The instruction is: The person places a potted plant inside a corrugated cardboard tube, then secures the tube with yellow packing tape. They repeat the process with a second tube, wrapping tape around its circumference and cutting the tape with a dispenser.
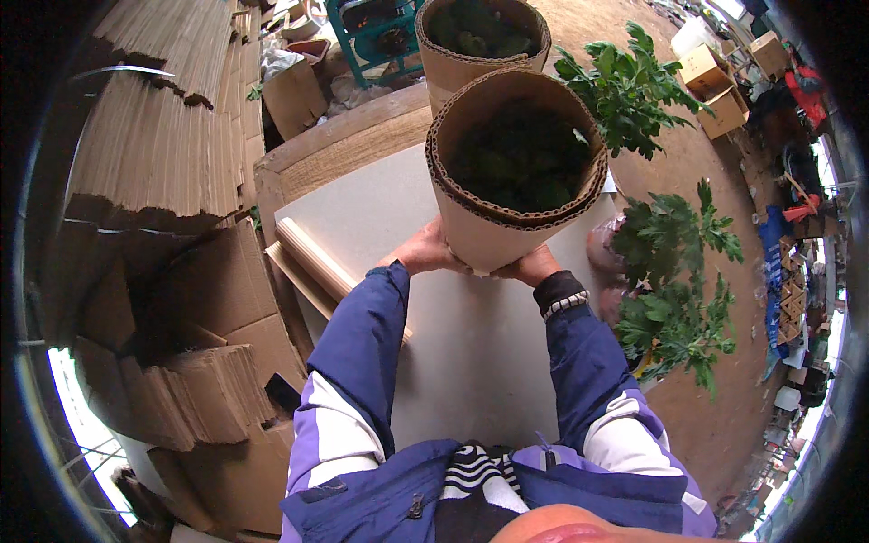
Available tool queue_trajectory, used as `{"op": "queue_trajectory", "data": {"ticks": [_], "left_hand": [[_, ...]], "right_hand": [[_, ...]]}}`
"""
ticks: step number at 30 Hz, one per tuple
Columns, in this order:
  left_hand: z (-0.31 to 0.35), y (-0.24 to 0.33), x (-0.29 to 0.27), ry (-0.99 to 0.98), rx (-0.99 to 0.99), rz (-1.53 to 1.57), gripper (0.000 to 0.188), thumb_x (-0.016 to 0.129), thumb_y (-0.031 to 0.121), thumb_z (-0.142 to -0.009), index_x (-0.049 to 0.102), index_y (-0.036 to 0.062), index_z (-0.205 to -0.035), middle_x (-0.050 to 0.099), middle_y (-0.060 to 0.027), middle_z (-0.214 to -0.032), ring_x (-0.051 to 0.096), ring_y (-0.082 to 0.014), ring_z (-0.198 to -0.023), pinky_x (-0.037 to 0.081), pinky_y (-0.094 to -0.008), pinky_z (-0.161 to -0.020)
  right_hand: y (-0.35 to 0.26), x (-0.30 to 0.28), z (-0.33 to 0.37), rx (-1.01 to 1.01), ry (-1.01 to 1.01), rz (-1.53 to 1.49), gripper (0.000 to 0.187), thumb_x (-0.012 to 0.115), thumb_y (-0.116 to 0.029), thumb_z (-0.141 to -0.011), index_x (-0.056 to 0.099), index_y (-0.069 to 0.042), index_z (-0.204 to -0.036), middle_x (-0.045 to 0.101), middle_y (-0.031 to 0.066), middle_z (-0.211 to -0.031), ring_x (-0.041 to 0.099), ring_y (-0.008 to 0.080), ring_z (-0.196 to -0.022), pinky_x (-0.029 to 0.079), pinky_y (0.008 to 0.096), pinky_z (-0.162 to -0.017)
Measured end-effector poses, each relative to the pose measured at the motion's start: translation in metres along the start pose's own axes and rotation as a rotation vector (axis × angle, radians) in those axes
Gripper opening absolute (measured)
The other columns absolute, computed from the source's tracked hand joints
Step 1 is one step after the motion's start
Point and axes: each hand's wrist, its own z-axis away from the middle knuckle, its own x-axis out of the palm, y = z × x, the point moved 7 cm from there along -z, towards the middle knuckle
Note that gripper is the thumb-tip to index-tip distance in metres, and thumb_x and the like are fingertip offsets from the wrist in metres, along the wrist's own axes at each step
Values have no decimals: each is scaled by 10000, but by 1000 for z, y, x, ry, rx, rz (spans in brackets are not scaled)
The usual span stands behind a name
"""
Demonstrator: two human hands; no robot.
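Note:
An upright tube of rolled corrugated cardboard (484, 240) stands in front of me, its layers overlapping at the rim. Dark green leaves (520, 158) fill its inside. My left hand (424, 251) is closed round its lower left side, and my right hand (532, 266) grips the lower right; both sets of fingers are partly hidden. Just behind it is a second cardboard tube (445, 80), also with leaves in it. To the right of my hands are leafy plants (665, 231) in plastic-wrapped pots (605, 246). Folded cardboard strips (317, 258) lie left of my left hand.
A pale board (362, 195) covers part of the wooden table. Tall stacks of flat cardboard (149, 149) and an open cardboard box (213, 271) flank it on the left. Beyond the table stands a teal metal frame (348, 41). Small boxes (706, 72) sit far right.

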Motion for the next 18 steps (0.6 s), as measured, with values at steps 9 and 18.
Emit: {"op": "queue_trajectory", "data": {"ticks": [9, 18], "left_hand": [[12, 19, 0, 54, -65, -59, 994, 916, 107, -542, 435, 58, -1411, 601, -105, -1299, 550, -234, -1213, 445, -364, -1066], [40, 25, 20, 72, -6, -65, 902, 920, 98, -585, 495, 75, -1379, 606, -95, -1326, 558, -258, -1225, 480, -377, -1032]], "right_hand": [[-21, 20, 21, -33, 16, 92, 643, 601, -609, -902, 494, -215, -1399, 562, 34, -1391, 531, 277, -1263, 491, 552, -982], [-18, 13, 60, -326, -103, 658, 617, 744, -318, -872, 473, -179, -1408, 549, 82, -1409, 551, 344, -1238, 519, 617, -914]]}}
